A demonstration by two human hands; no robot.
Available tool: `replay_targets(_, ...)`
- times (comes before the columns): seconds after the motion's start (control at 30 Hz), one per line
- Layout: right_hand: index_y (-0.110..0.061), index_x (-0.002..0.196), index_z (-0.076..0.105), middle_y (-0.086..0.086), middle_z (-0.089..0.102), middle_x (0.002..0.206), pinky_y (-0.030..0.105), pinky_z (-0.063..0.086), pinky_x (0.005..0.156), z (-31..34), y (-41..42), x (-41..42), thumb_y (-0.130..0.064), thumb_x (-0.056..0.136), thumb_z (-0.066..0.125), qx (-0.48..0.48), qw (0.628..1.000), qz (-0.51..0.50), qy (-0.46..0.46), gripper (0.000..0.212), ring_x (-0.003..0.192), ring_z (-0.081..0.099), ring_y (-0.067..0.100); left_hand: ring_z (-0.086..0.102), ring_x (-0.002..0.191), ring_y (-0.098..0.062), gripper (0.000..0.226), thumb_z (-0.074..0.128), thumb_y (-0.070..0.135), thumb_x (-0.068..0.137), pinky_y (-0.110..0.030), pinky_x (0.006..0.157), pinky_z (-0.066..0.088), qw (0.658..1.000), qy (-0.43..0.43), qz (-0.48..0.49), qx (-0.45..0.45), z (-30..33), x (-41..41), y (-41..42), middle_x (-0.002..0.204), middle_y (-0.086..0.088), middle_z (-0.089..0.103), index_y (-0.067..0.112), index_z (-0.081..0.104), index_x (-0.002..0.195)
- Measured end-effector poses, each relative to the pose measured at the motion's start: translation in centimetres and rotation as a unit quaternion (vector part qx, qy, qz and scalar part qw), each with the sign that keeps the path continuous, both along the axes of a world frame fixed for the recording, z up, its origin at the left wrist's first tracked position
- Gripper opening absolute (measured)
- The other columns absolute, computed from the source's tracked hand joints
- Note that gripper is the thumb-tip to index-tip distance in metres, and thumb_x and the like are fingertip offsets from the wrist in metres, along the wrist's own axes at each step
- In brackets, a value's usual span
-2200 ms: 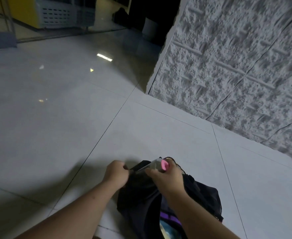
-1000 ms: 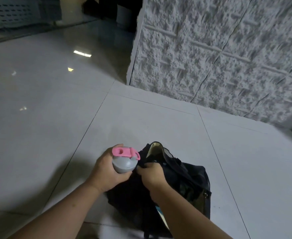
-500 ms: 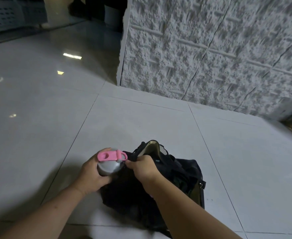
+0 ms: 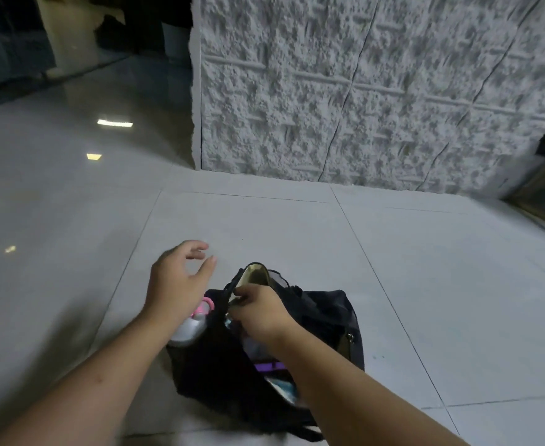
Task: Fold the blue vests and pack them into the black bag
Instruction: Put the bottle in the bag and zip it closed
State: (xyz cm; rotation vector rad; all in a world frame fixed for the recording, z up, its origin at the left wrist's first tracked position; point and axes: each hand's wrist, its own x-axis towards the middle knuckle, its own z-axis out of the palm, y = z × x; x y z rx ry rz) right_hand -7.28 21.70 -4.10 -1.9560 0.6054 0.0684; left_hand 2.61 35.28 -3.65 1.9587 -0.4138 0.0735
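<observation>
The black bag (image 4: 322, 320) lies on the pale tiled floor, its mouth open toward me. My right hand (image 4: 258, 312) grips the bag's upper rim and strap. A grey bottle with a pink lid (image 4: 192, 325) stands in the bag's left side pocket. My left hand (image 4: 178, 280) hovers just above the bottle with loose, spread fingers and holds nothing. Inside the bag I see a purple band and light fabric (image 4: 269, 366). No blue vest is plainly in view.
A rough white textured wall (image 4: 361, 91) rises behind the bag, its corner (image 4: 197, 107) to the left. Glossy floor tiles (image 4: 55, 188) stretch left toward dark furniture. A dark object and a wooden edge (image 4: 544, 194) sit at the far right.
My left hand has set the pink-lidded bottle into the bag's side pocket and let go, lifting away with spread fingers. My right hand still grips the bag's rim.
</observation>
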Motion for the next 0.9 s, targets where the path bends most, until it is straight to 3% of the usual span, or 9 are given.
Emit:
replay_targets(0.1, -0.006, 0.119, 0.072, 0.013, 0.076, 0.104, 0.038, 0.058, 0.087, 1.2, -2.4, -1.3, -0.003, 0.090, 0.062, -0.087, 0.996, 0.003, -0.024, 0.031, 0.085, 0.066, 0.022, 0.067, 0.079, -0.006, 0.017, 0.076, 0.019, 0.089, -0.023, 0.077, 0.052, 0.999, -0.030, -0.032, -0.024, 1.8, -2.9, -4.2, 0.085, 0.013, 0.071, 0.034, 0.069, 0.091)
replay_targets(0.17, -0.009, 0.112, 0.076, 0.004, 0.076, 0.099, 0.028, 0.053, 0.084, 1.7, -4.7, -2.9, -0.005, 0.091, 0.061, -0.121, 0.992, -0.014, -0.029, 0.026, 0.088, 0.069, 0.016, 0.068, 0.074, -0.008, 0.017, 0.076, 0.017, 0.087, -0.028, 0.073, 0.054, 0.998, 0.000, -0.066, -0.017, 1.4, -5.2, -6.9, 0.075, 0.012, 0.071, 0.033, 0.070, 0.082)
replay_targets(0.27, -0.011, 0.102, 0.078, -0.001, 0.073, 0.085, 0.020, 0.046, 0.069, 2.1, -8.6, -5.3, -0.008, 0.090, 0.061, -0.146, 0.987, -0.070, -0.022, 0.021, 0.072, 0.063, 0.007, 0.066, 0.069, -0.010, 0.016, 0.071, 0.020, 0.083, -0.027, 0.065, 0.052, 0.985, 0.035, -0.135, 0.097, 0.3, -8.7, -10.2, 0.068, 0.009, 0.067, 0.029, 0.067, 0.070)
replay_targets(0.37, -0.015, 0.108, 0.079, 0.005, 0.077, 0.108, 0.021, 0.048, 0.081, 1.6, -11.9, -7.3, -0.009, 0.091, 0.058, -0.174, 0.977, -0.120, 0.004, 0.027, 0.100, 0.070, 0.021, 0.066, 0.072, -0.016, 0.011, 0.062, 0.020, 0.081, -0.026, 0.061, 0.049, 0.938, 0.056, -0.240, 0.243, -1.1, -11.9, -12.9, 0.069, 0.005, 0.067, 0.017, 0.068, 0.071)
replay_targets(0.43, -0.014, 0.103, 0.077, 0.007, 0.077, 0.105, 0.030, 0.056, 0.084, 1.0, -13.5, -8.6, -0.007, 0.088, 0.055, -0.171, 0.973, -0.154, 0.030, 0.028, 0.100, 0.070, 0.026, 0.068, 0.080, -0.011, 0.010, 0.066, 0.024, 0.085, -0.025, 0.072, 0.055, 0.920, 0.098, -0.272, 0.266, -1.9, -13.4, -14.5, 0.081, 0.008, 0.072, 0.023, 0.074, 0.079)
replay_targets(0.6, 0.001, 0.089, 0.073, 0.013, 0.072, 0.077, 0.040, 0.059, 0.065, -1.8, -16.6, -11.6, -0.008, 0.076, 0.054, -0.084, 0.970, -0.198, 0.110, 0.025, 0.073, 0.070, 0.033, 0.059, 0.081, -0.009, 0.036, 0.087, 0.032, 0.074, -0.024, 0.065, 0.042, 0.908, 0.153, -0.278, 0.273, -3.7, -15.4, -18.2, 0.093, 0.008, 0.064, 0.026, 0.053, 0.085)
replay_targets(0.67, 0.009, 0.095, 0.069, 0.013, 0.064, 0.072, 0.047, 0.062, 0.067, -3.1, -17.5, -12.5, -0.009, 0.071, 0.055, -0.016, 0.975, -0.185, 0.120, 0.034, 0.065, 0.062, 0.028, 0.051, 0.073, -0.007, 0.036, 0.081, 0.017, 0.078, -0.020, 0.058, 0.035, 0.915, 0.135, -0.265, 0.274, -4.3, -15.8, -19.2, 0.088, 0.008, 0.059, 0.025, 0.046, 0.081)
replay_targets(0.8, 0.007, 0.093, 0.071, 0.012, 0.061, 0.069, 0.034, 0.049, 0.058, -4.7, -18.0, -13.4, -0.011, 0.082, 0.065, 0.037, 0.983, -0.151, 0.099, 0.022, 0.062, 0.056, 0.022, 0.035, 0.062, -0.011, 0.031, 0.049, -0.010, 0.077, -0.018, 0.051, 0.029, 0.938, 0.107, -0.227, 0.238, -5.2, -16.0, -20.1, 0.072, 0.006, 0.048, 0.020, 0.041, 0.076)
replay_targets(0.9, 0.006, 0.095, 0.072, 0.010, 0.067, 0.071, 0.029, 0.051, 0.058, -5.3, -18.4, -13.5, -0.010, 0.093, 0.065, 0.079, 0.984, -0.150, 0.059, 0.017, 0.063, 0.065, 0.020, 0.040, 0.064, -0.013, 0.036, 0.045, -0.014, 0.077, -0.021, 0.057, 0.037, 0.949, 0.105, -0.227, 0.194, -5.8, -15.4, -20.1, 0.070, 0.005, 0.051, 0.022, 0.049, 0.081)
